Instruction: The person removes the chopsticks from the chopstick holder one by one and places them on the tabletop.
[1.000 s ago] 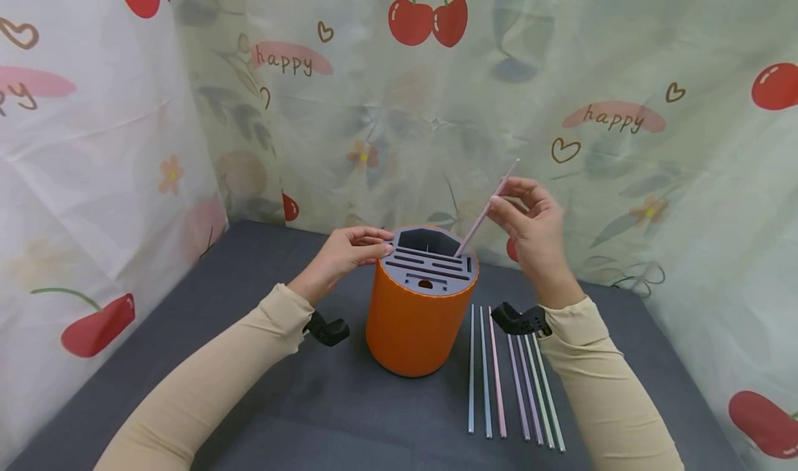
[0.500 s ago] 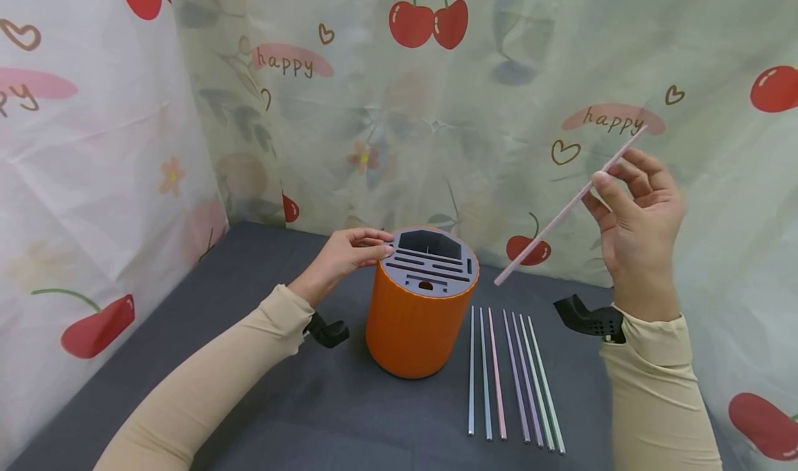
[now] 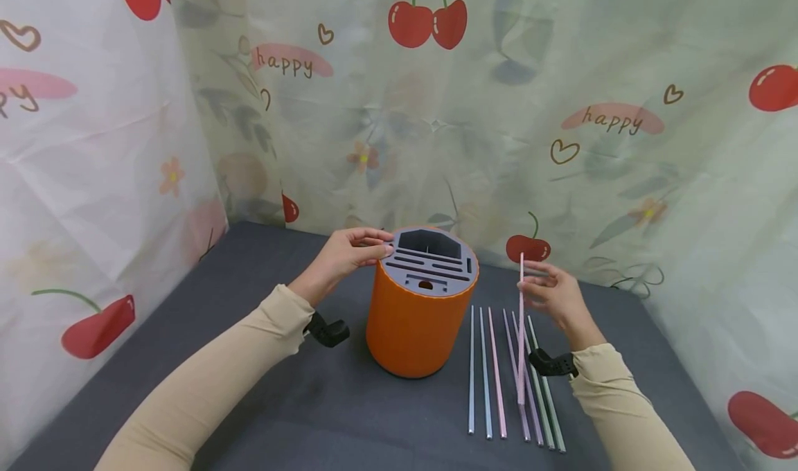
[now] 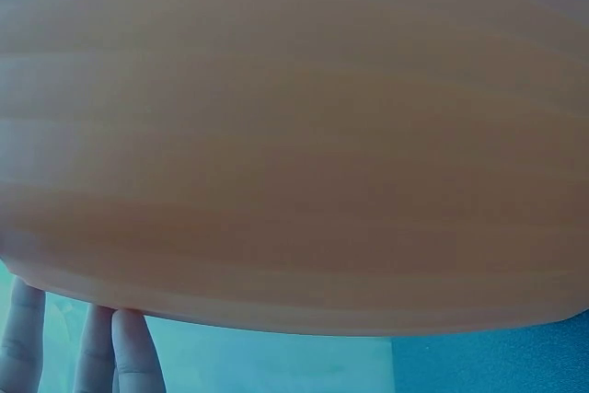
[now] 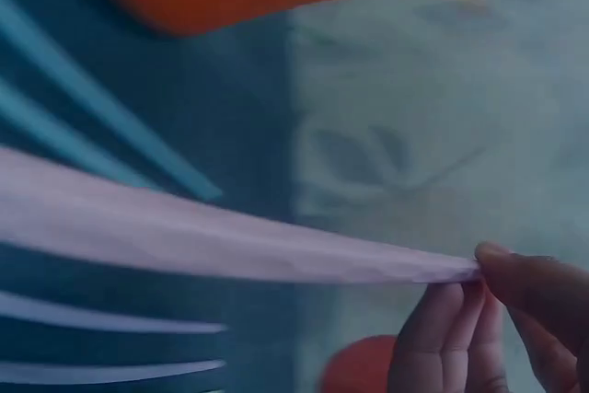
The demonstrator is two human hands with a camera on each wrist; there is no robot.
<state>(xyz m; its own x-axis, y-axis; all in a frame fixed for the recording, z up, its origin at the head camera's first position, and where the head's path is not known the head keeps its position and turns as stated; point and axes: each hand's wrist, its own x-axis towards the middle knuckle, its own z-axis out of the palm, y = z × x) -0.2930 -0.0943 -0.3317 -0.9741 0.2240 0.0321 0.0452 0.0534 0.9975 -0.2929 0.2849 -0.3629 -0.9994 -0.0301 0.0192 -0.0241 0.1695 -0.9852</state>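
An orange round knife block (image 3: 411, 332) with a grey slotted top (image 3: 399, 267) stands upright on the dark table. My left hand (image 3: 343, 253) touches its left rim with extended fingers; in the left wrist view, straight fingers (image 4: 138, 356) meet its side. To the block's right, my right hand (image 3: 555, 294) pinches a pale pink chopstick (image 3: 521, 353) near its upper end. In the right wrist view, thumb and fingers meet at that chopstick's far end (image 5: 442, 266). The held chopstick overlaps purple chopsticks (image 3: 530, 395) in the head view.
Several chopsticks lie side by side right of the block: blue (image 3: 472, 374), pink (image 3: 497, 381), purple and green (image 3: 548, 388). A printed curtain (image 3: 349, 111) surrounds the back and sides of the dark table (image 3: 349, 422).
My right hand has carried the pale pink chopstick away from the block's top, up to the right, then down over the other chopsticks, turning it nearly in line with them. The left hand stays put.
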